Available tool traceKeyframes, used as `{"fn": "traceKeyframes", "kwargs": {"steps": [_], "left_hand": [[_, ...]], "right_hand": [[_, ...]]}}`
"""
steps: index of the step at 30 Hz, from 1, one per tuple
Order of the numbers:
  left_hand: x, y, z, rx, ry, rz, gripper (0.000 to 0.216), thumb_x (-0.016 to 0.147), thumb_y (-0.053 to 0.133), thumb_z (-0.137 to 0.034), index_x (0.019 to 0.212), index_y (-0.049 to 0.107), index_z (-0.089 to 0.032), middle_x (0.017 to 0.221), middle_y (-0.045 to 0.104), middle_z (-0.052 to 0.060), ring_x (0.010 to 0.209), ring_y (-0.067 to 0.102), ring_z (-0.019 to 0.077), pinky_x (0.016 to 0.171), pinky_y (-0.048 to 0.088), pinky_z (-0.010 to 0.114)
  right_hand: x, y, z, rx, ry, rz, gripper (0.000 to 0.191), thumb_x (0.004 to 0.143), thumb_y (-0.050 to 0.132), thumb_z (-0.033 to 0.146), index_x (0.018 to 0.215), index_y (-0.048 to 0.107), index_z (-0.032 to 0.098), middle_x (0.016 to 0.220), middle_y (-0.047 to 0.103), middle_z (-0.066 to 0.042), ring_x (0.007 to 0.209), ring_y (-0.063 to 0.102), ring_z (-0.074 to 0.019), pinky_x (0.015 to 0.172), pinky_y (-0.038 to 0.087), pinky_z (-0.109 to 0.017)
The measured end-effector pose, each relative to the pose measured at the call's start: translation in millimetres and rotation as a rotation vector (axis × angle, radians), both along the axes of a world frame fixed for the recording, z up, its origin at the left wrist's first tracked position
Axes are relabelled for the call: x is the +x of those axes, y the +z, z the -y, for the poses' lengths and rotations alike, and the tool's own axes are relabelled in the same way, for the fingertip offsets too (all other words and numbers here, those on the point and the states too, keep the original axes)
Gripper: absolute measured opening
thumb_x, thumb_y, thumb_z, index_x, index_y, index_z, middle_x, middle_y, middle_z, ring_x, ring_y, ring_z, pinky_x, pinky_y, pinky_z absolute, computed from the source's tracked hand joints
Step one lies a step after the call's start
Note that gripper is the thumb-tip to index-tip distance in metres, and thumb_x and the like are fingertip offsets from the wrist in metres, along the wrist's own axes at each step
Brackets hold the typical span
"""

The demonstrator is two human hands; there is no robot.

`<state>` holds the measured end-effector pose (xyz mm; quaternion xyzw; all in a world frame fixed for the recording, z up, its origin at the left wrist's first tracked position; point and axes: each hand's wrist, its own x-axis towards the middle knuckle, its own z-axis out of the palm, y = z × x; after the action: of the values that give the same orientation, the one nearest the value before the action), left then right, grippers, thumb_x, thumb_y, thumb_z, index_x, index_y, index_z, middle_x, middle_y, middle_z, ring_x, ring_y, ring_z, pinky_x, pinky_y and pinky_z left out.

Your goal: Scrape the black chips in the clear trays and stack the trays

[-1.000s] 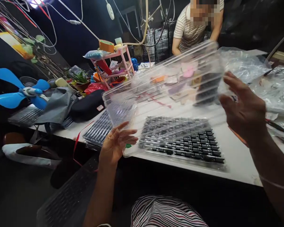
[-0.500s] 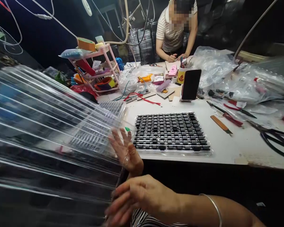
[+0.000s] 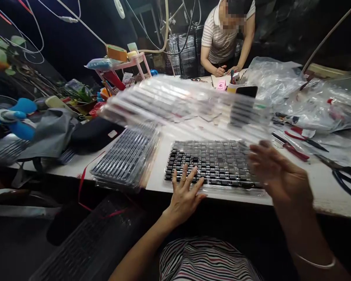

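Observation:
A clear plastic tray filled with rows of small black electronic parts (image 3: 190,160) lies on the white table. My left hand (image 3: 185,191) rests with spread fingers on its near left part. My right hand (image 3: 276,171), blurred by motion, grips the near right corner of an empty clear ribbed plastic tray (image 3: 181,105). That ribbed tray is smeared by movement and hangs tilted above the back of the filled one, partly veiling it. Left of the filled tray, a stack of clear trays (image 3: 124,156) with dark rows sits at the table's edge.
Across the table a person (image 3: 225,39) leans over papers. Scissors (image 3: 345,171), a red-handled tool (image 3: 295,151) and plastic bags (image 3: 275,78) lie to the right. A phone (image 3: 247,92) stands behind. At left are a blue fan (image 3: 13,115) and a pink rack (image 3: 134,62).
The clear ribbed tray has swung from the left to above the filled tray, carried by my right hand. My left hand has come down flat onto the filled tray. The view has shifted left.

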<state>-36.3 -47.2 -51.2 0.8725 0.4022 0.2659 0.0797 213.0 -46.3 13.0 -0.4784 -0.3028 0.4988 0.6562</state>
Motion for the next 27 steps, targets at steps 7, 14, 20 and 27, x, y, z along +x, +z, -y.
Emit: {"fn": "traceKeyframes", "kwargs": {"steps": [7, 14, 20, 27], "left_hand": [[4.0, 6.4, -33.8, 0.039, 0.141, -0.238, 0.061, 0.089, 0.041, -0.051, 0.141, 0.035, -0.019, 0.152, 0.021, 0.014, 0.142, 0.003, 0.0314, 0.109, 0.003, 0.061], [6.1, 15.0, -60.3, -0.068, 0.148, -0.394, 0.069, 0.086, 0.033, -0.063, 0.138, 0.040, -0.019, 0.154, 0.015, 0.011, 0.142, 0.003, 0.0321, 0.108, -0.001, 0.063], [50.7, 16.2, -56.8, -0.027, -0.090, -0.455, 0.088, 0.081, 0.020, -0.073, 0.146, 0.018, -0.014, 0.154, 0.012, 0.008, 0.143, 0.001, 0.0251, 0.110, -0.005, 0.060], [80.8, 16.0, -53.2, 0.001, -0.132, -0.481, 0.089, 0.081, 0.017, -0.073, 0.144, 0.023, -0.011, 0.154, 0.011, 0.010, 0.143, 0.000, 0.0262, 0.110, -0.006, 0.060]], "right_hand": [[50.4, 2.4, 25.1, -0.052, -0.250, 0.182, 0.059, 0.086, 0.037, 0.050, 0.142, 0.035, 0.031, 0.150, 0.024, -0.003, 0.135, 0.026, -0.0310, 0.110, 0.024, -0.053], [77.5, -23.3, 33.1, -0.105, -0.323, 0.198, 0.054, 0.085, 0.039, 0.053, 0.138, 0.039, 0.041, 0.151, 0.018, 0.009, 0.139, 0.007, -0.0264, 0.106, 0.031, -0.053], [85.9, -31.5, 21.7, 0.111, -0.468, -0.278, 0.030, 0.086, 0.044, 0.026, 0.102, 0.069, 0.021, 0.101, 0.063, -0.006, 0.080, 0.059, -0.0123, 0.054, 0.049, -0.025], [83.4, -22.3, 29.0, 0.076, -0.547, -0.464, 0.033, 0.091, 0.039, 0.019, 0.105, 0.068, 0.015, 0.074, 0.060, -0.002, 0.059, 0.054, -0.0077, 0.051, 0.048, -0.019]]}}
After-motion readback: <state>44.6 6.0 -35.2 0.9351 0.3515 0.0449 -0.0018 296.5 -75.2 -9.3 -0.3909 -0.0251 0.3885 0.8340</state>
